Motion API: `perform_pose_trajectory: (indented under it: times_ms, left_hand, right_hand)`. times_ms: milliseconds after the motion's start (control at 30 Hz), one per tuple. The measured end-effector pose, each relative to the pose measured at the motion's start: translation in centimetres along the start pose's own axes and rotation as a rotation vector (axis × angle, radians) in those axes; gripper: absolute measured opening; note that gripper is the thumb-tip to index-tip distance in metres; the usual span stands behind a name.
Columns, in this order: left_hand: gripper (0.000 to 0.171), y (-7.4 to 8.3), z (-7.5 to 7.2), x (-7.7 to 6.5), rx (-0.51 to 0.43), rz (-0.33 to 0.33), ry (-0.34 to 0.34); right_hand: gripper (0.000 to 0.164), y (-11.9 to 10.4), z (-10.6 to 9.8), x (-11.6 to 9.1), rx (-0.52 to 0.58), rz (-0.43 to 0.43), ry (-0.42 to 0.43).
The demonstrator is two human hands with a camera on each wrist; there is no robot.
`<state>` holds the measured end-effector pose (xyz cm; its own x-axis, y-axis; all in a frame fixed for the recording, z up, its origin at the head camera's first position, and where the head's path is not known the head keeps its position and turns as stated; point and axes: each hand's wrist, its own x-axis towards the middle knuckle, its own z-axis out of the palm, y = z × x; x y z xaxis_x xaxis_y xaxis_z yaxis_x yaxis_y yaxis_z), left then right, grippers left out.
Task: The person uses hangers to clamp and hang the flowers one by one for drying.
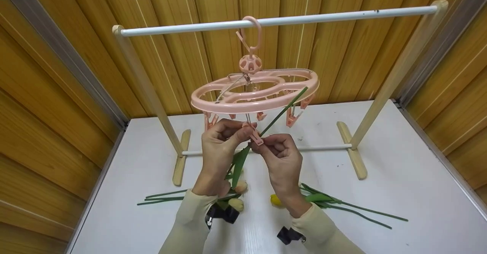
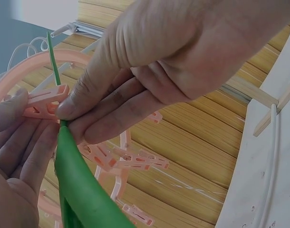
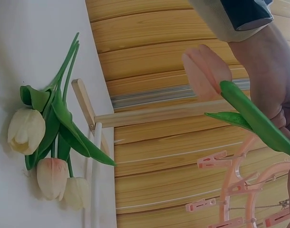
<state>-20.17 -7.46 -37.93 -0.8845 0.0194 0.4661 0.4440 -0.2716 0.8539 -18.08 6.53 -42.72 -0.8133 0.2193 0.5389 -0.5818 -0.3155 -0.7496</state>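
"What are the walls [image 1: 220, 2]?"

"Yellow-brown planks with visible grain, upright at the back, with grey strips [image 1: 60, 42] in both corners."

"And the table [image 1: 125, 227]?"

"White, running up to the back wall, with a pale sheen [image 1: 247, 227] toward the front."

Two hands [image 1: 218, 149] [image 1: 284, 162], one hanger [image 1: 243, 107], one stand [image 1: 323, 18], at least five tulips [image 3: 204, 71]

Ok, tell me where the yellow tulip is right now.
In the head view, the yellow tulip lies on the white table just right of centre, partly hidden by the wrist of the right hand; green stems show to its right.
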Motion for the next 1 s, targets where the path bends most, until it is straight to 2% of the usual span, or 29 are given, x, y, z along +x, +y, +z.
perform_pose_trajectory:
  times_ms: [567, 833, 1000]
  left_hand:
    - [0.016, -0.04, -0.02, 0.07, 0.048, 0.061, -0.026]
    - [0.013, 0.04, 0.25, 0.17, 0.059, 0.096, -0.040]
    - [0.010, 0.00, 0.42, 0.06, 0.091, 0.112, -0.025]
  right_hand:
    - [0.030, 0.12, -0.26, -0.14, -0.039, -0.047, 0.006]
    - [0.031, -0.06, -0.18, -0.14, -0.061, -0.035, 0.020]
    - [0.031, -0.11, -0.16, -0.22, -0.087, -0.029, 0.031]
